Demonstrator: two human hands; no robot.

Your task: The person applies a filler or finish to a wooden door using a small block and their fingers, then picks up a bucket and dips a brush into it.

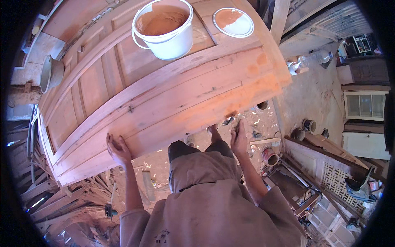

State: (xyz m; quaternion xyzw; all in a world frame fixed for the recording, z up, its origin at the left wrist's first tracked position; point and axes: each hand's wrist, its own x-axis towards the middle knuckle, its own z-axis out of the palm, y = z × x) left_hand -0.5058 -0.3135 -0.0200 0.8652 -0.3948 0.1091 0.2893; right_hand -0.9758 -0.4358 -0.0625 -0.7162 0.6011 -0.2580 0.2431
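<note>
A large wooden door (164,111) lies flat in front of me. Orange-brown filler is smeared over the right part of its near board. My left hand (118,149) is at the door's near edge, palm turned inward, with its fingers apart and slightly bent. My right hand (239,139) hovers just off the same edge, close to the smeared part, its fingers stretched out. Neither hand shows anything held. On the door stands a white bucket (170,43) of orange-brown paste. Beside it lies its round white lid (233,22), with paste over part of its surface.
A grey pail (51,74) stands at the door's far left. Scrap wood strips (61,206) are heaped at lower left. On the right are a paste-stained can (270,157), a lattice panel (339,181) and a white-framed cabinet (365,105). Wood chips litter the floor.
</note>
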